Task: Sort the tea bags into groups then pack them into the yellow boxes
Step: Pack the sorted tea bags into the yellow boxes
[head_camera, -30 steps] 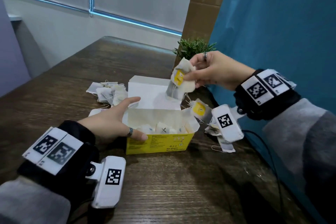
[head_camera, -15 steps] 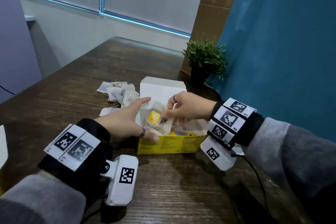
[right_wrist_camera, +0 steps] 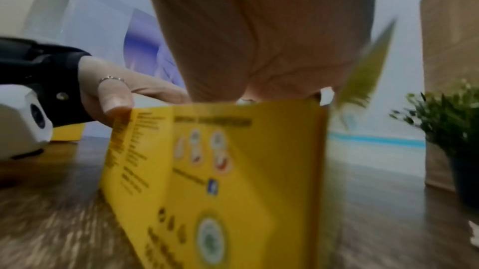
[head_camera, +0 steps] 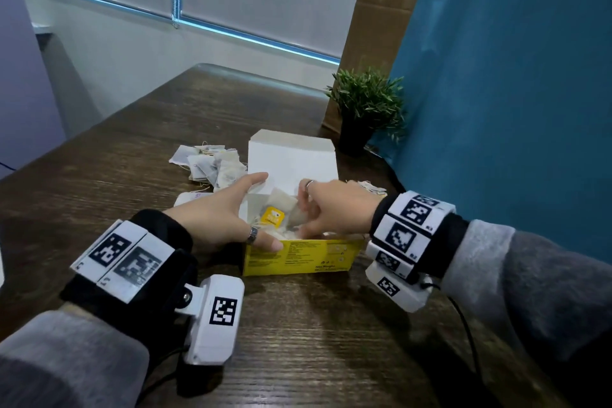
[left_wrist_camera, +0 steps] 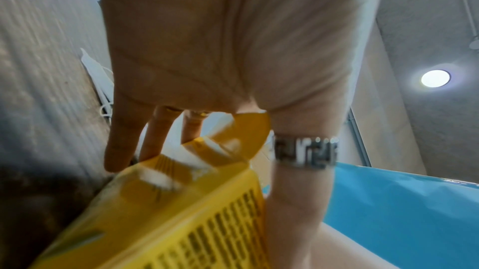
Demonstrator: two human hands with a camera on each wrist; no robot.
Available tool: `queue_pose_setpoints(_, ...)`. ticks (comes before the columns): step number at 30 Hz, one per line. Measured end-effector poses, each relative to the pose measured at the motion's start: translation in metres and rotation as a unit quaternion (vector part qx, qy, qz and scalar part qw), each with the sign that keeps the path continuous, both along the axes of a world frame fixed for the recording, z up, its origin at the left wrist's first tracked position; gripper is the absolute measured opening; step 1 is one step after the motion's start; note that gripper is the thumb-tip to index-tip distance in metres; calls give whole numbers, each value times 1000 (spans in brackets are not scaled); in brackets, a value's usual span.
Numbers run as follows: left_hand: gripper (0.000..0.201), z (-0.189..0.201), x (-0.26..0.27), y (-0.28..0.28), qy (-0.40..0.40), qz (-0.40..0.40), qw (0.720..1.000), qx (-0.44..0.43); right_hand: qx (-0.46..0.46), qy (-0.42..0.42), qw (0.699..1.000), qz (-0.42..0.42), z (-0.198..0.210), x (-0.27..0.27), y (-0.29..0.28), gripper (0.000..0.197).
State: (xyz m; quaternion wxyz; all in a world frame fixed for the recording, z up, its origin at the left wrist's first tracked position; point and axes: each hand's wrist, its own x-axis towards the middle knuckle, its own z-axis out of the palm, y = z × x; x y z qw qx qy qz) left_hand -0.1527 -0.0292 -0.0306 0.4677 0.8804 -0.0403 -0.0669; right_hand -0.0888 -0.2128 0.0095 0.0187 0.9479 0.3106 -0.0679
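A small potted plant [head_camera: 366, 109] stands on the wooden table [head_camera: 314, 341] beside a blue partition [head_camera: 513, 76].

Tea bags [head_camera: 212, 165] left of box [head_camera: 298, 258]

Close on yellow box [right_wrist_camera: 220, 181], standing on dark wood table [right_wrist_camera: 376, 222].

Above box's top edge, right hand [right_wrist_camera: 259, 37] reaching down, fingertips hidden behind rim. At box's left corner, left hand [right_wrist_camera: 114, 93], thumb with ring pressed on the edge. Just right of box's top, blurred yellow flap [right_wrist_camera: 362, 72]. Further right of box, potted plant [right_wrist_camera: 451, 126] before brown cardboard [right_wrist_camera: 451, 27]. Behind box's left side, second yellow box [right_wrist_camera: 68, 133].
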Motion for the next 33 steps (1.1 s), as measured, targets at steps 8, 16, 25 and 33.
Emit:
queue_pose_setpoints(8,113,0,0,-2,1,5,1000,-19,-40,-42,998,12,22,-5,-14,23)
queue_pose_setpoints(16,113,1,-2,-2,-1,13,1000,-8,139,42,989,26,23,13,13,26)
queue_pose_setpoints(25,123,4,-2,0,11,17,1000,23,218,-49,968,113,18,8,15,11)
queue_pose_setpoints(33,125,4,-2,-2,6,13,1000,19,-69,-51,979,183,24,-6,-35,23)
